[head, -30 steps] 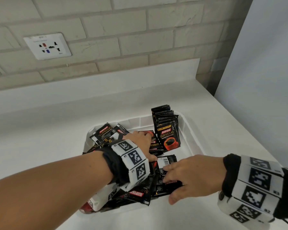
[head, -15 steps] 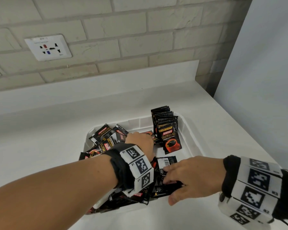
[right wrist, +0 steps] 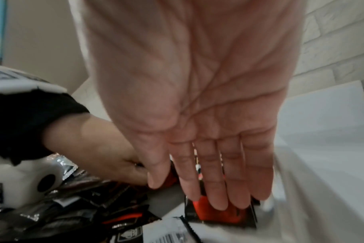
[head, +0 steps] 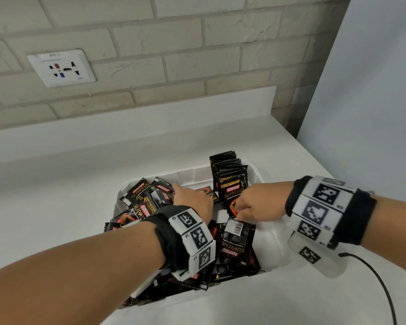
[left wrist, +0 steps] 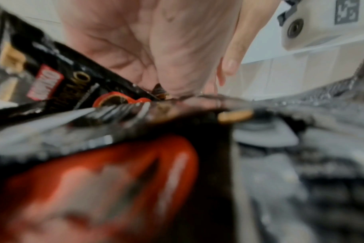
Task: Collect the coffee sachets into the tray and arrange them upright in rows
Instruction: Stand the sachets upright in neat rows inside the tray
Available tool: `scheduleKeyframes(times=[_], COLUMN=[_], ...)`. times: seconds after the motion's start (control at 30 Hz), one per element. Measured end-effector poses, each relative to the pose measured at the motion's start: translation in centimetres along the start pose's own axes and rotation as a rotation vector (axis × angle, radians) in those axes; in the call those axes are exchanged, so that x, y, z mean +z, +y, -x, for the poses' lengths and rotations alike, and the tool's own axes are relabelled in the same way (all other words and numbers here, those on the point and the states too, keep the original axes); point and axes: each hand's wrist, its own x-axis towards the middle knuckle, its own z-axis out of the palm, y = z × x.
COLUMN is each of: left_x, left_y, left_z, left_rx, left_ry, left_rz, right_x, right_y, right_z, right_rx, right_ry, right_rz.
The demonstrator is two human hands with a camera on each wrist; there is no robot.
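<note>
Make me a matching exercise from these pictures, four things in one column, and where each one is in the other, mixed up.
1. upright row of sachets
2. wall socket
3. loose sachets
4. black cable

a. on the brick wall
b. on the counter beside the right wrist
c. far right corner of the tray
d. heaped in the tray's left side

Pairs: 1-c, 2-a, 3-d, 4-b

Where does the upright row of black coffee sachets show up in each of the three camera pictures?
Head: upright row of black coffee sachets, far right of white plastic tray.
Left wrist: too blurred to tell.
Right wrist: front sachet behind right hand fingertips.
Shared landmark: right hand.
</note>
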Motion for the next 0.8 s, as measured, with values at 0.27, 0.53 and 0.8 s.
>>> scheduleKeyframes(times=[0.27, 0.53, 0.8], left_x=[-0.7, -0.8, -2.4], left_y=[-1.6, -2.0, -4.1], left_z=[0.9, 1.9, 2.7], left_rx=[-0.001, 0.072, 0.051], left_ry=[0.052, 0.051, 0.039], left_rz=[0.126, 0.157, 0.513], right_x=[-0.4, -1.2, -1.3], right_y=[0.1, 0.6, 0.7], right_z=[-1.8, -2.1, -1.8], right_rx=[0.040, 0.057, 0.037], right_ry=[-0.014, -0.030, -0.008], right_rz=[0.091, -0.031, -0.071])
